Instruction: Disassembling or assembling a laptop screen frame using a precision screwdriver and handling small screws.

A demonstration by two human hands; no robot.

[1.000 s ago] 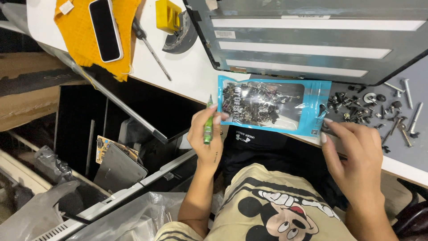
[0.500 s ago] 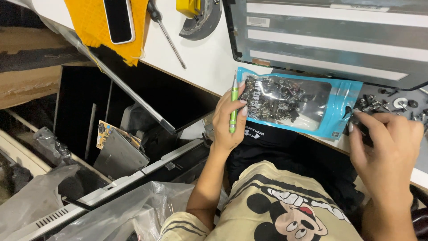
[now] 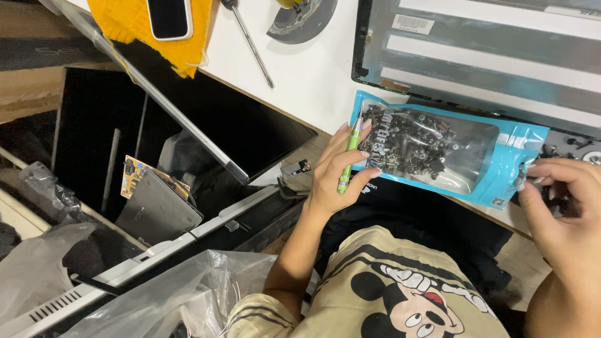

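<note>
1. Worktop [image 3: 300, 81]: white surface, upper part of view. Carries all items below; front edge runs diagonally past both hands.

2. Panel assy [image 3: 488, 62]: large grey laptop-type back panel w/ pale strips, lying flat at upper right, just behind the bag.

3. Yellow cloth [image 3: 125, 31] w/ dark phone [image 3: 168, 15] on top, upper left, well apart from the work area. Long screwdriver [image 3: 249, 40] lies between cloth and panel, not in use.

4. Blue bag [image 3: 438, 150]: zip-type pouch w/ clear window, full of mixed dark and silver screws. Lies flat at the worktop's front edge, between the two hands; left end touches the left fingers.

5. Left hand [image 3: 332, 175]: grip closed around a green screwdriver [image 3: 348, 156], shaft roughly upright, tip end toward the bag's left edge. Hand steadies the bag's left end.

6. Right hand [image 3: 563, 200]: fingers curled narrow at the bag's right end, next to loose screws [image 3: 570, 147] on a grey mat. Whether a screw is pinched between the fingertips: cannot tell, too small.

Step in hand (est.): fastener handling, i.e. sorting or picking screws beside the bag, driver kept ready.

Next move calls for (est.): a fine pinch w/ right fingertips on one small part; left hand to keep the bag from sliding off the edge; driver tip kept clear of the bag's film.
</note>
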